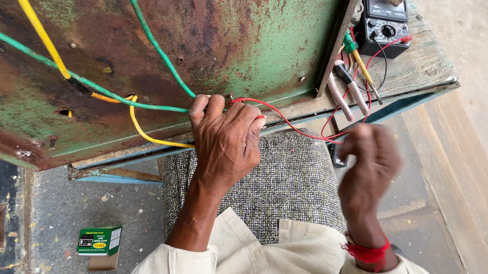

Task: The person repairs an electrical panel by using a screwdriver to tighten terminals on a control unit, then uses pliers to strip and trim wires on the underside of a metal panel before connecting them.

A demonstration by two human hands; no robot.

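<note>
The left hand sits near centre frame, fingers curled and pressed against the lower edge of a rusted green metal panel, pinching the end of a thin red wire where it meets the panel at about 12 o'clock from the knuckles. A green wire and a yellow wire both run to this same hand from 9 to 10 o'clock. The right hand, at 3 o'clock from the left, is motion-blurred; it appears closed near the red wire's far run, but whether it actually grips the wire cannot be told. At 1 o'clock lie a black multimeter, pliers with pale handles and a yellow-shafted screwdriver on a worn wooden board. Risks, as judged: three conductors converge under one grip, so bare ends could touch each other or the panel; the panel's corroded edge could chafe insulation or cut the fingers; a tug from the right hand could pull the red wire free. The wire ends are hidden under the left fingers, the panel and multimeter are cut off at the top edge, and a small green box at 7 o'clock is too small to identify.
</note>
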